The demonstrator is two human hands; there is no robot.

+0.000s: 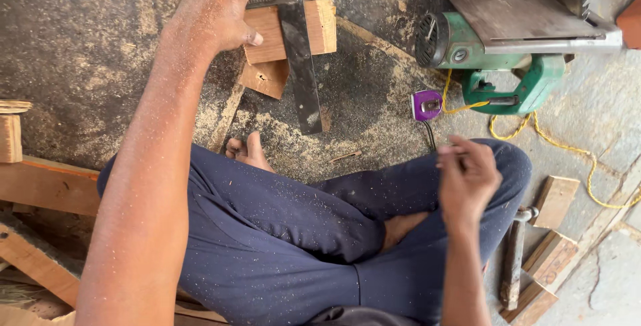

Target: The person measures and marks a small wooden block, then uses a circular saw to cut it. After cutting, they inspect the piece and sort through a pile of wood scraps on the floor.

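From the head camera, your left hand (224, 5) lies spread over the try square (294, 39), fingers flat on its ribbed metal stock, pressing it against the wood block (320, 27) on the floor ahead of your crossed legs. It is a press rather than a grip, the thumb braced on the block's near face. Keep the stock tight to the block's edge so the dark steel blade, which runs back toward your foot, stays true, and clear the sawdust from under it.

Your right hand (467, 176) hovers over your right knee, fingers curled in a pinch; I cannot tell if it holds something thin.

The block is pale, sawn softwood, with a smaller offcut (266, 77) touching it. The stone floor is gritty with sawdust. A green circular saw (494, 39) lies upturned, toothed blade exposed, yellow cord trailing. A hammer (514, 259) rests among the planks by your right knee.
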